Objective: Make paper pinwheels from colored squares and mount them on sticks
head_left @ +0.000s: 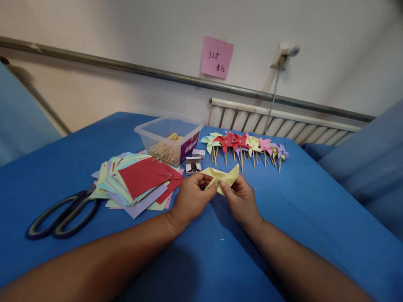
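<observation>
Between my two hands is a yellow paper pinwheel (232, 176), its corners partly folded toward the middle. My left hand (192, 196) pinches it from the left, with the thumb near the centre. On the other side my right hand (241, 199) grips it, thumb pressed close to the same spot. The fingertips behind the paper are hidden. Just beyond my left hand stands a small open white box (193, 166) with dark little pieces inside. A pile of coloured paper sheets (141, 176), red on top, lies to the left.
Scissors (63, 216) lie at the left, blades under the paper. A clear plastic tub (170, 140) of wooden sticks stands behind the pile. Several finished pinwheels (244, 144) on sticks lie at the back right of the blue-covered table (302, 218). A radiator (283, 121) runs along the wall.
</observation>
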{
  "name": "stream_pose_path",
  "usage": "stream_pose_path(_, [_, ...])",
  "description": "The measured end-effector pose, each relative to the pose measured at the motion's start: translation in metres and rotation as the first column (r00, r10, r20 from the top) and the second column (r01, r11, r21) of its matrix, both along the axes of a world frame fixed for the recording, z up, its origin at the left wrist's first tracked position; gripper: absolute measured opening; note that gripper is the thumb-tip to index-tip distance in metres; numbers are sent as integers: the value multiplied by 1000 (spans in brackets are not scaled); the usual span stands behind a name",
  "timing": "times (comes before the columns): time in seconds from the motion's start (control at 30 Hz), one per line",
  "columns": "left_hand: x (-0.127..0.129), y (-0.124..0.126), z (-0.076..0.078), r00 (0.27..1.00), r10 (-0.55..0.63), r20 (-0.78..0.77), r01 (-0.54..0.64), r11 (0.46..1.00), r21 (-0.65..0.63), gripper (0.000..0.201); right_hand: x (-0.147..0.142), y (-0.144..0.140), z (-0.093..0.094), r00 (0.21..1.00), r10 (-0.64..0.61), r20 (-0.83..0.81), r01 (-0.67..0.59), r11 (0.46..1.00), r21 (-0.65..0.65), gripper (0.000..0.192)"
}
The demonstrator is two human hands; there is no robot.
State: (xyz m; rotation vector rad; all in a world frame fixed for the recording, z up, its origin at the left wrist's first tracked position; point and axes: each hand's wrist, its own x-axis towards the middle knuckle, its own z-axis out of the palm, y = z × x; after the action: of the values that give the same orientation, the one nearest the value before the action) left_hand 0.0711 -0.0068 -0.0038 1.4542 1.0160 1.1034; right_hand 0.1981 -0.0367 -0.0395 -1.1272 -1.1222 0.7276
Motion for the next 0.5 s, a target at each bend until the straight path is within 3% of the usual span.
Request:
stream_pose_path(0.3, [1, 7, -8, 986, -49, 159, 68, 991, -114, 23, 1, 7, -3, 976, 100, -192, -114, 991, -63, 24])
stream_pose_path(0.5, [-1, 12, -12, 986, -59, 158, 82, 987, -141, 20, -1, 9, -2, 948, 122, -293, -149, 986, -72, 26])
